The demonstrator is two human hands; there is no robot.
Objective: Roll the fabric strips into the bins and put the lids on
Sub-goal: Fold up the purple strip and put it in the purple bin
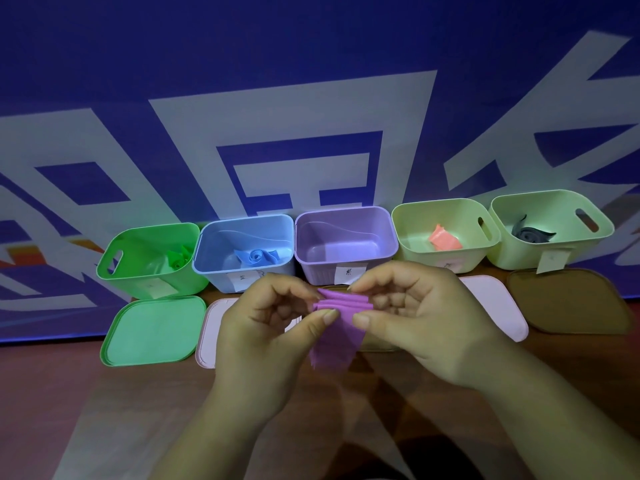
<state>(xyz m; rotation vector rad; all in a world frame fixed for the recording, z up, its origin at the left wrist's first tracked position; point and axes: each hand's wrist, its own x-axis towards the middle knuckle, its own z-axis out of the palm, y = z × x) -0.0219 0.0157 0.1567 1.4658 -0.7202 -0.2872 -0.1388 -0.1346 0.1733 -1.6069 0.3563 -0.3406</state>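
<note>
Plastic storage bins stand in a row across the middle of the frame, all five uncovered. Four already hold a strip: the bright green tub [138, 271] at left has a green roll [178, 259], the pale blue tub [214, 271] a blue roll [256, 258], the light green tub [415, 251] right of centre an orange-pink piece [445, 239], and the light green tub at far right [512, 251] a dark grey coil [531, 233]. The lilac tub [318, 271] in the centre has nothing in it.

Lids lie flat on the wooden table in front of the bins, none fitted: a green square lid [154, 329], a pink lid [209, 337] partly behind the left hand, a second pink lid [495, 303] and a brown lid [568, 299]. So I judge that the rolling is nearly done, with one strip and all the lidding left.

Both hands are raised at the centre of the frame, just in front of the lilac tub. The left hand [273, 327] and right hand [419, 323] face each other, fingers curled, each pinching the purple fabric strip [334, 344] between thumb and fingers. Its upper part is gathered into layers between them; the loose tail hangs below.
</note>
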